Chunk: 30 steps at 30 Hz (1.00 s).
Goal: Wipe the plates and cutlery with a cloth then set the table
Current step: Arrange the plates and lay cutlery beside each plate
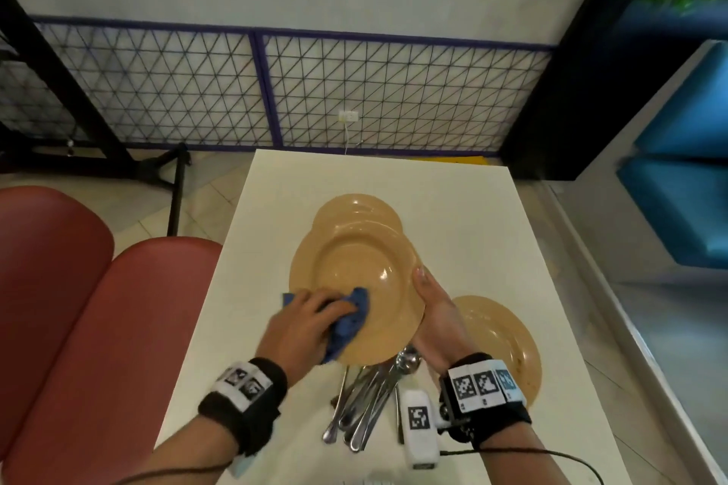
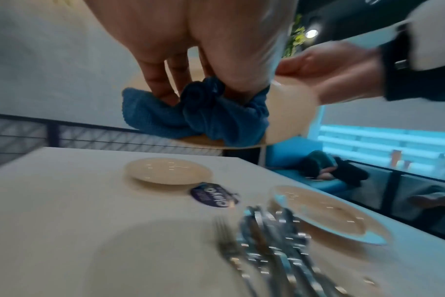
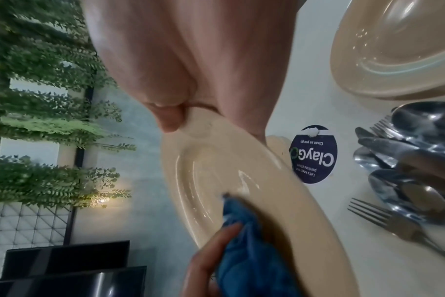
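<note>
— Where are your hands?

— Your left hand [image 1: 303,321] is bunched around the crumpled blue cloth [image 1: 346,323] and presses it into the well of the round tan plastic plate [image 1: 354,287]. Your right hand [image 1: 435,311] grips that plate's right rim, thumb on top, holding it raised off the white bench [image 1: 453,209].

— And everything else?

— A second tan plate [image 1: 354,207] lies on the bench beyond the held one, and a third tan plate [image 1: 504,343] lies to the right, partly behind your right wrist. The pile of steel spoons, forks and knives [image 1: 366,398] lies near you, just under the held plate's near edge. A round dark sticker [image 3: 313,154] is on the bench between the plates.
</note>
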Motion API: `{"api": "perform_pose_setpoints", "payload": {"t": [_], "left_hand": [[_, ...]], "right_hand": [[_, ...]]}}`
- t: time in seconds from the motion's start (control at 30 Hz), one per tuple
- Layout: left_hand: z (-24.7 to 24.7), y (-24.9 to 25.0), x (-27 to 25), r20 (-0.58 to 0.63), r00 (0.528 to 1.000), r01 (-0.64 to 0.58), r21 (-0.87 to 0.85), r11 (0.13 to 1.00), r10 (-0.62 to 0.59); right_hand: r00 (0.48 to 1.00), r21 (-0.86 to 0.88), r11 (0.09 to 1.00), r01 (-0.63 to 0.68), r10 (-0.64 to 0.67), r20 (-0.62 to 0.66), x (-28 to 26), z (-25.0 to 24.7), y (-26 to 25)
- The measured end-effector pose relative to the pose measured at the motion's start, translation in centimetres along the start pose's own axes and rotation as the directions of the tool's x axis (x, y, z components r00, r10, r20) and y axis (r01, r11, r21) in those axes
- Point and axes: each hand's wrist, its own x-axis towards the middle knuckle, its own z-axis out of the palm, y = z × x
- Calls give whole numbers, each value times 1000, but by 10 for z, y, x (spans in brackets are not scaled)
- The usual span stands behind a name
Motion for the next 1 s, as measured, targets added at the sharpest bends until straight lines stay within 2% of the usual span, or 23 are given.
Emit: {"api": "perform_pose_setpoints", "payload": {"t": [0.03,0.1,0.2,0.27,0.33,0.4,0.47,0.53,0.63,0.73,0.83,0.93,1.0], "left_hand": [[-7,-13,4,-35,996,83,15,996,-83],[-25,-26,23,-130,960,256,35,966,-250],[-37,-7,56,-193,918,339,-75,938,-347],[-30,24,67,-210,928,266,-209,941,-308],[-14,51,62,-194,961,145,-253,957,-197],[0,59,44,-163,983,59,-159,986,-85],[6,44,23,-114,994,7,30,1000,-4],[5,17,10,-80,995,68,130,989,-58],[-7,-19,12,-124,957,275,94,957,-263],[-31,-26,34,-153,919,375,63,925,-363],[-41,-13,57,-164,907,397,24,918,-388],[-27,16,66,-78,938,335,-40,941,-337],[-16,41,58,-8,970,236,-165,957,-241]], "right_hand": [[1000,-30,1000,7,-7,20,-2,1,2],[999,-86,996,8,-5,41,-3,7,11],[998,-81,997,-9,14,62,0,24,20],[999,-42,999,-15,17,44,5,33,16],[1000,3,1000,0,0,4,9,33,7],[999,-9,1000,25,-25,-40,8,26,-10],[998,-20,998,57,-58,-33,4,15,-23],[997,-36,997,74,-75,-10,-2,6,-28],[999,-56,998,39,-40,-8,-8,-1,-16],[999,-74,997,-7,10,38,-11,5,8],[996,-9,999,-51,51,67,-9,17,28],[995,86,992,-88,84,47,-1,23,35],[995,163,982,-98,95,26,5,23,32]]}}
